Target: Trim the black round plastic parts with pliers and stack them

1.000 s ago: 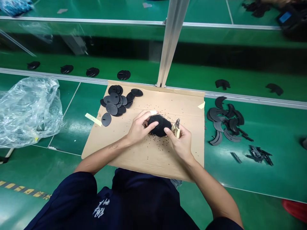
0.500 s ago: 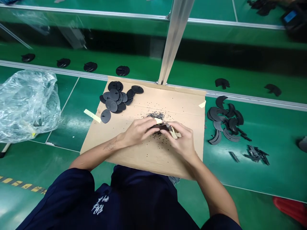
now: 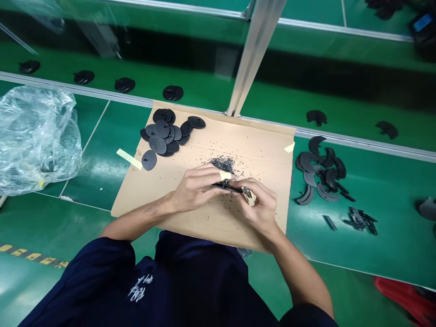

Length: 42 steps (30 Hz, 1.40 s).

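Observation:
Above the cardboard sheet (image 3: 177, 195), my left hand (image 3: 197, 186) is closed on a thin black plastic part (image 3: 229, 185) seen almost edge-on. A small raised piece stands on it near my fingertips. My right hand (image 3: 260, 202) grips the same part from the other side. A small dark item (image 3: 247, 190) shows between its fingers beside a cream-coloured wrap; I cannot make out what it is. Yellowish tape (image 3: 225, 175) covers a left fingertip. Just beyond my hands lies a pile of tiny black pieces (image 3: 222, 164), with more scattered around and beneath.
Black oval discs (image 3: 162, 129) are heaped at the cardboard's far left corner. To the right, black crescent pieces (image 3: 309, 161) and narrow black strips (image 3: 361, 220) lie on the green table. A clear plastic bag (image 3: 37, 141) is at left. A metal post (image 3: 255, 56) rises behind.
The black part has tilted in my hands, so its edge and small raised piece now show. My right hand has turned slightly. The whole view has shifted a little.

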Each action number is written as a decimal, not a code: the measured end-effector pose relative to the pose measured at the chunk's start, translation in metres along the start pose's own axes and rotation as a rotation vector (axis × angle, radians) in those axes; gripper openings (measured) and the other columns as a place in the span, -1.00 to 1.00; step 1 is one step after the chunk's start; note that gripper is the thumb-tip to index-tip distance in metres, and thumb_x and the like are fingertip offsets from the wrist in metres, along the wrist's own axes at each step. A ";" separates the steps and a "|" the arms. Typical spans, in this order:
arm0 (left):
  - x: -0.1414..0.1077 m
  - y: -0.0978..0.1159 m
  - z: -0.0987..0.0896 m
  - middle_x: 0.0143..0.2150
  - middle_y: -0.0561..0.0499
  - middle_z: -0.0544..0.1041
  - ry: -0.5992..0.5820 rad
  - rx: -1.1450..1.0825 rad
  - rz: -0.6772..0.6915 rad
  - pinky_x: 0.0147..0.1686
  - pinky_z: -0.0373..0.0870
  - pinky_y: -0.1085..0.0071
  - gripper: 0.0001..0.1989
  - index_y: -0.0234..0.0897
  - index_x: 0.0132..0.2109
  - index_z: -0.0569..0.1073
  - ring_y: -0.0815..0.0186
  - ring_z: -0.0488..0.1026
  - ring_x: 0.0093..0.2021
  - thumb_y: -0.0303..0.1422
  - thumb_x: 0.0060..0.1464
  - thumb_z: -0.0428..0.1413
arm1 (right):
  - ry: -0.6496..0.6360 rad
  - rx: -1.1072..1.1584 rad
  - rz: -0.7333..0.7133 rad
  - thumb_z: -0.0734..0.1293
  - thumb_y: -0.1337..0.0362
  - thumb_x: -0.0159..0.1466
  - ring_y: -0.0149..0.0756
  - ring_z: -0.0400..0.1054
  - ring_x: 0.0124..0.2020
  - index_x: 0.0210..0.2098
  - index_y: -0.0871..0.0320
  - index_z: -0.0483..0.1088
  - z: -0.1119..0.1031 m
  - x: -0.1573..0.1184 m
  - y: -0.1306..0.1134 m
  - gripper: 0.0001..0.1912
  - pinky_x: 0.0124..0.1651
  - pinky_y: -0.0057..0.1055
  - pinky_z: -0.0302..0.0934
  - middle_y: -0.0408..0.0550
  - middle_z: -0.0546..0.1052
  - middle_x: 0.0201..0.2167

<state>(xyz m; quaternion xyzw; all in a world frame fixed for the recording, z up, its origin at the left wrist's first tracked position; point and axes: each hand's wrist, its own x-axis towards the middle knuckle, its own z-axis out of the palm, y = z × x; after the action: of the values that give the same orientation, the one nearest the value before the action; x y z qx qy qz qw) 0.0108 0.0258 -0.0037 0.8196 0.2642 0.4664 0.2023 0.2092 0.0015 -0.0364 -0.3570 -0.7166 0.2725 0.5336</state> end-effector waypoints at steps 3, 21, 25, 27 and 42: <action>0.000 0.003 0.000 -0.27 -0.04 0.67 0.002 0.007 -0.015 -0.28 0.51 0.40 -0.76 -0.30 -0.01 0.59 0.36 0.57 -0.29 -0.33 0.20 0.30 | -0.035 0.005 0.033 0.39 0.38 0.33 -0.28 0.55 -0.25 -0.16 0.11 0.49 -0.002 -0.001 -0.002 -0.90 -0.19 -0.34 0.46 -0.03 0.63 -0.25; -0.002 0.009 -0.001 -0.23 -0.05 0.66 -0.058 0.063 -0.015 -0.18 0.54 0.35 -0.77 -0.28 0.00 0.56 0.33 0.58 -0.21 -0.27 0.26 0.23 | -0.037 0.178 0.178 0.44 0.31 0.31 -0.32 0.54 -0.27 -0.26 0.12 0.49 -0.002 -0.002 -0.004 -0.96 -0.18 -0.39 0.43 -0.07 0.63 -0.27; -0.006 0.007 -0.001 -0.16 -0.09 0.67 -0.081 0.009 -0.092 -0.18 0.54 0.37 -0.72 -0.28 0.10 0.53 0.33 0.58 -0.19 -0.34 0.28 0.22 | -0.031 0.207 0.220 0.43 0.25 0.33 -0.26 0.54 -0.20 -0.24 0.11 0.51 -0.003 0.000 -0.004 -0.93 -0.10 -0.30 0.47 -0.05 0.63 -0.24; -0.009 0.006 -0.001 -0.18 -0.06 0.67 -0.060 0.043 -0.104 -0.20 0.53 0.38 -0.72 -0.27 0.08 0.55 0.35 0.57 -0.23 -0.36 0.23 0.26 | -0.017 0.177 0.188 0.46 0.22 0.31 -0.20 0.53 -0.11 -0.17 0.10 0.53 -0.004 0.002 -0.003 -0.87 -0.03 -0.21 0.47 0.02 0.62 -0.16; -0.006 -0.006 -0.010 -0.34 -0.09 0.66 -0.394 -0.743 -0.702 -0.34 0.53 0.50 -0.70 -0.33 -0.27 0.66 0.36 0.59 -0.36 -0.15 0.06 0.38 | -0.207 0.219 -0.083 0.39 0.41 0.33 -0.36 0.44 -0.35 -0.18 0.12 0.49 -0.009 0.001 0.000 -0.91 -0.30 -0.38 0.36 -0.07 0.54 -0.33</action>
<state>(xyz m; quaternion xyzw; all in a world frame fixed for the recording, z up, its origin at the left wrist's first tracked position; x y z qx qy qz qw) -0.0020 0.0276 -0.0061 0.6276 0.2964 0.2703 0.6672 0.2177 0.0019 -0.0333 -0.2367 -0.7480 0.3619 0.5034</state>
